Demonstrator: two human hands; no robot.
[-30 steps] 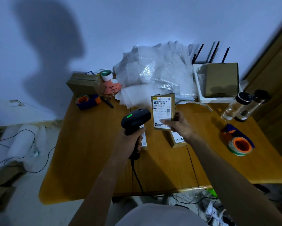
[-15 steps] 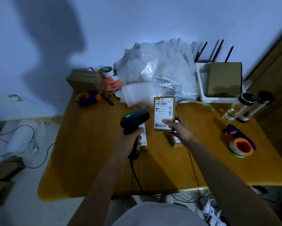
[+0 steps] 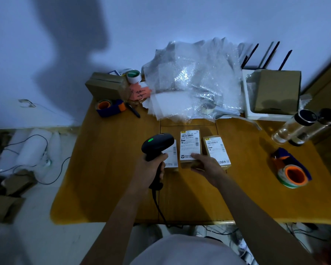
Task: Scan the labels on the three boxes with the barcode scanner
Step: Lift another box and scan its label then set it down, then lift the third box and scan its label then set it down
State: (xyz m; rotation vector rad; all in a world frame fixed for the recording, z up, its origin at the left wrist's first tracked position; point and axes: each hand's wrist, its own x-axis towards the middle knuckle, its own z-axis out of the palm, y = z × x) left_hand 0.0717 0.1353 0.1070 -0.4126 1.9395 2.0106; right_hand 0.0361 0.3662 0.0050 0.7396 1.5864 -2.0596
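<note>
Three small cardboard boxes with white labels lie side by side on the wooden table (image 3: pixel 107 184). The left box (image 3: pixel 172 158) is partly hidden behind the black barcode scanner (image 3: pixel 157 145), whose green light is on. My left hand (image 3: pixel 151 169) grips the scanner's handle. The middle box (image 3: pixel 190 145) lies flat, label up, and my right hand (image 3: pixel 208 166) holds its near end. Just right of it is the right box (image 3: pixel 216 150), its near corner under my right hand.
Bubble wrap (image 3: pixel 195 81) is heaped at the back. A tape dispenser (image 3: pixel 111 108) and a cardboard box (image 3: pixel 105 86) sit back left. Another tape dispenser (image 3: pixel 292 174) and two bottles (image 3: pixel 302 127) are on the right. A white tray holding a box (image 3: pixel 277 90) is back right.
My right hand has lowered the middle box from upright in front of the scanner to flat on the table between the other two. The scanner stayed in my left hand.
</note>
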